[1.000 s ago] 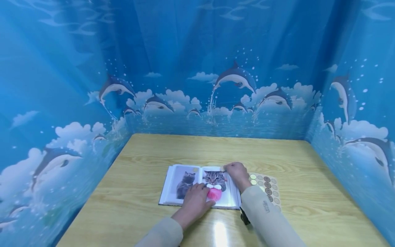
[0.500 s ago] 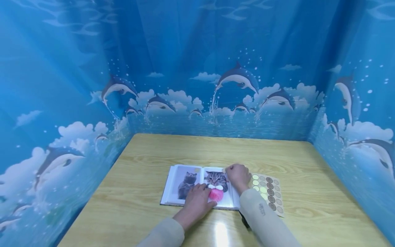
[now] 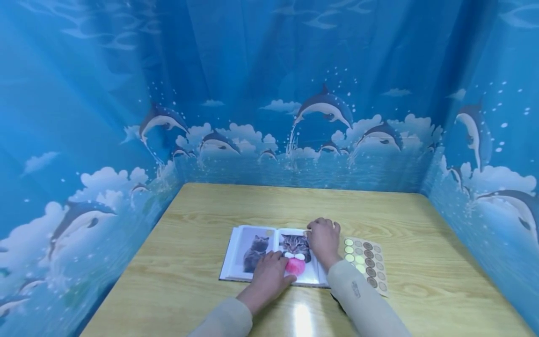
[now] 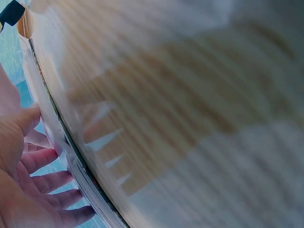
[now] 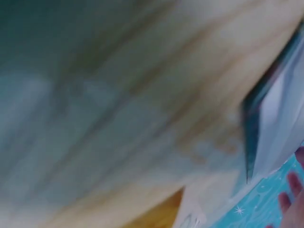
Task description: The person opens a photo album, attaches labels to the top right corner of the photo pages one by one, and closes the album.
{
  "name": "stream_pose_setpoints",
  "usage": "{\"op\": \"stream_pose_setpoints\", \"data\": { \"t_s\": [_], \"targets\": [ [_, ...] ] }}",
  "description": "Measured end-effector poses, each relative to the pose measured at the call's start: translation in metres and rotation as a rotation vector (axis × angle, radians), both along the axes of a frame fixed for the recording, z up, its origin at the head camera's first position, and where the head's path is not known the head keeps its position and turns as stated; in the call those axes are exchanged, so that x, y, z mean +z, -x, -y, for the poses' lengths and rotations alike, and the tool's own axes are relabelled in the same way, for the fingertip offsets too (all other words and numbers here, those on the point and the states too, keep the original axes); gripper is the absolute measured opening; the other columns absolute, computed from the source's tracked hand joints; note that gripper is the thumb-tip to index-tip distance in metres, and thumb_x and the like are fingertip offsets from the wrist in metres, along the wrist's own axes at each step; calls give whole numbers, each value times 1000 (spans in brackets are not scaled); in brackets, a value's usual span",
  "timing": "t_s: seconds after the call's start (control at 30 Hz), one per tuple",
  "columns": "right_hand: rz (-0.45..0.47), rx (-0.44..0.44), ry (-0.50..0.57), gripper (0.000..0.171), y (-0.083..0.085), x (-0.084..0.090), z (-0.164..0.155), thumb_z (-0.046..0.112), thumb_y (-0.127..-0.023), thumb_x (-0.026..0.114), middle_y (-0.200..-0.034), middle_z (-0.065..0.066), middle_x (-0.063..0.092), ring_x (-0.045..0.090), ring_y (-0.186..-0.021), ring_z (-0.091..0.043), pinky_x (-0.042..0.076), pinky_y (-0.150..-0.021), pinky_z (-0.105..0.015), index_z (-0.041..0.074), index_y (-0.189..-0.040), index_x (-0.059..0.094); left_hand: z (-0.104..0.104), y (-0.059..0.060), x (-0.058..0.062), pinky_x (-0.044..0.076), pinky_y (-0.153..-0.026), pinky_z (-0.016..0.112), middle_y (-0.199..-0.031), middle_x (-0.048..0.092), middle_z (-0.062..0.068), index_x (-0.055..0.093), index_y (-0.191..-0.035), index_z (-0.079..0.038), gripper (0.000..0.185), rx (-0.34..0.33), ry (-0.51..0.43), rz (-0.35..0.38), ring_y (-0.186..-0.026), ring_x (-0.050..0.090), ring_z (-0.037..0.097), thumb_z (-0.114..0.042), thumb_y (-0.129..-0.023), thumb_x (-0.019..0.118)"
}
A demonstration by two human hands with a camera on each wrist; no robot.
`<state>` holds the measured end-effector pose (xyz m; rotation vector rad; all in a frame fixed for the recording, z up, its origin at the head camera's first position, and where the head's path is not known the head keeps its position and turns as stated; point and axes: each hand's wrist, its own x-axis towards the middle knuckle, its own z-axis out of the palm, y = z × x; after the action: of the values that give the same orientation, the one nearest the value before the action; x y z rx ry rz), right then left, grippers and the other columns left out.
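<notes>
An open photo album [image 3: 311, 274] lies on the table, a grey cat photo [image 3: 252, 252] on its left page and a tabby cat photo [image 3: 294, 242] on its right. My left hand [image 3: 269, 274] rests across the lower middle of the pages, fingers [image 4: 52, 183] extended in the left wrist view. A pink fluffy ball with a white bow [image 3: 295, 266] is beside its fingertips. My right hand [image 3: 325, 241] is at the top right corner of the right page, index fingertip touching a small pale round sticker [image 3: 306, 232], other fingers spread. Its fingers [image 5: 295, 184] show at the right wrist view's edge.
A sheet of round stickers [image 3: 365, 264] lies right of the album, partly under the right forearm. Another round sticker [image 3: 269, 232] is at the top of the left page. Blue dolphin curtains [image 3: 252, 93] surround the wooden table [image 3: 202, 215].
My right hand's fingers have loosened from a curled pinch at the page corner and spread apart. The right sleeve has shifted slightly, showing more of the sticker sheet. My left hand stays in place.
</notes>
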<state>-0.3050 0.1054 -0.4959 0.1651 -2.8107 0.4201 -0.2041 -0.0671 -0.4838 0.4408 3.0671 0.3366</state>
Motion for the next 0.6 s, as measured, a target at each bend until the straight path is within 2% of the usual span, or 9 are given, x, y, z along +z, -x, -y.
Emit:
{"op": "stream_pose_setpoints", "data": {
  "t_s": [0.1,0.2,0.3,0.4,0.5,0.6],
  "targets": [
    [-33,105,-136,14,-2,1,-1,15,-86,72,-107,-8,70,60,-106,-31,36,-104,-60,15,-99,76,-1,0,0,37,-110,53,-138,56,14,64,-129,-10,60,0,1,-2,-130,49,36,-52,-87,69],
    [-31,159,-245,18,-6,2,-2,13,-84,70,-106,-6,71,61,-103,-29,39,-102,-58,15,-101,76,-1,-1,0,37,-110,53,-139,55,14,63,-129,-10,60,0,-3,-1,-130,48,36,-51,-87,69],
    [9,178,-318,24,-12,4,-3,26,-92,64,-115,-6,69,59,-111,-29,37,-104,-59,15,-111,73,-1,-1,-1,37,-110,53,-139,55,14,63,-130,-9,60,-2,-6,-1,-130,48,37,-51,-87,70],
    [58,211,-377,43,-19,5,-5,45,-100,52,-126,-8,65,55,-120,-31,34,-106,-60,13,-123,68,-1,0,0,37,-110,53,-139,55,14,63,-130,-10,61,-3,-1,1,-130,48,37,-52,-87,70],
    [107,244,-401,64,-26,6,-6,59,-101,39,-135,-11,59,50,-128,-34,31,-109,-61,9,-133,61,-1,1,-1,36,-110,53,-140,54,14,63,-130,-10,60,0,-3,6,-131,48,37,-51,-87,70],
    [141,260,-397,74,-31,6,-6,64,-100,33,-142,-14,53,44,-133,-36,28,-111,-61,5,-140,53,-1,1,-1,36,-110,54,-141,54,14,63,-130,-10,60,4,-19,14,-131,47,37,-50,-87,70]
  ]
}}
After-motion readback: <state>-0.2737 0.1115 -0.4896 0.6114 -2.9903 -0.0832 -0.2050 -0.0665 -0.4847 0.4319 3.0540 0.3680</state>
